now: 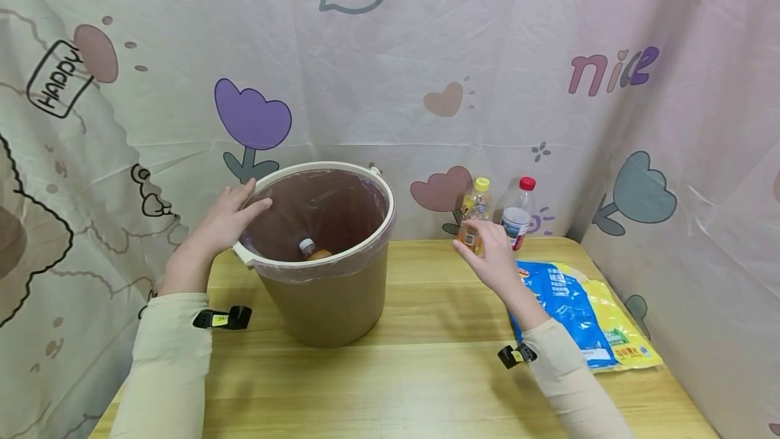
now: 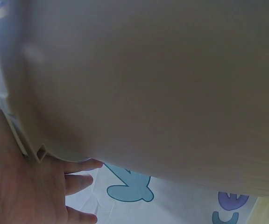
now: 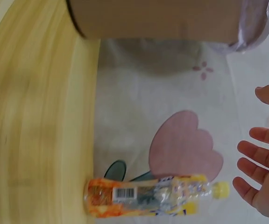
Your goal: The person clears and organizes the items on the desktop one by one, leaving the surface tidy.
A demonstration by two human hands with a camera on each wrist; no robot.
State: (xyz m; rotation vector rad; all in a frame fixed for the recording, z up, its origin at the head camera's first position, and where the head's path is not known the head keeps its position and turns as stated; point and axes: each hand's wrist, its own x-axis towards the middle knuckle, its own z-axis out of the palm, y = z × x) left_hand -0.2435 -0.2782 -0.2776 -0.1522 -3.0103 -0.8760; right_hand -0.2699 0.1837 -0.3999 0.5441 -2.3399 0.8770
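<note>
My left hand (image 1: 224, 223) rests on the left rim of a brown trash bin (image 1: 329, 307) with a cream rim and a clear liner. In the left wrist view its fingers (image 2: 78, 183) reach out straight past the bin's edge. A white-capped bottle (image 1: 309, 247) lies inside the bin, partly hidden by the front rim. On the right, my empty right hand (image 1: 492, 256) hovers in front of an upright yellow-capped drink bottle (image 1: 479, 203). The right wrist view shows that hand's fingers spread, apart from the bottle (image 3: 144, 197).
Just right of the yellow-capped bottle stands a red-capped bottle (image 1: 516, 217). Flat blue (image 1: 563, 314) and yellow (image 1: 627, 320) snack packages lie at the table's right side. A patterned curtain (image 1: 390, 87) hangs close behind the wooden table (image 1: 378, 385).
</note>
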